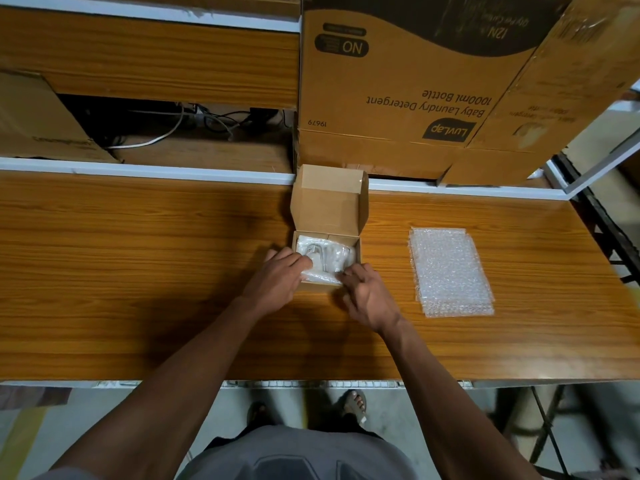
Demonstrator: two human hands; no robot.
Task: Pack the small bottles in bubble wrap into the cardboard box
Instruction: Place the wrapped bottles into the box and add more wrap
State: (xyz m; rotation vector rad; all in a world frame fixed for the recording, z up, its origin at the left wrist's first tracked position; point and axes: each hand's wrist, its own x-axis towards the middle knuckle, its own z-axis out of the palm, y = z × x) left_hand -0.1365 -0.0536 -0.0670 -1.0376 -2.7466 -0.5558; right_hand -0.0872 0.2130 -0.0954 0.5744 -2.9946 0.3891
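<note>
- So, small brown cardboard box (327,216), lid flipped up toward 12 o'clock, sits mid wooden table (138,254) with white bubble-wrapped small bottles (327,259) inside.
- Left hand (277,277) at its 8 o'clock, fingers curled onto the wrap.
- Right hand (367,292) at 5 o'clock, pinching the wrap's edge.
- Flat stack of clear bubble wrap sheets (450,271) lies at 3 o'clock.

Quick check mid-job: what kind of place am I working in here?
Probably a small packing or stockroom bench: a stack of bubble wrap sheets on the wooden table, a large LuvLap detergent carton behind, and an open small cardboard box being filled.
</note>
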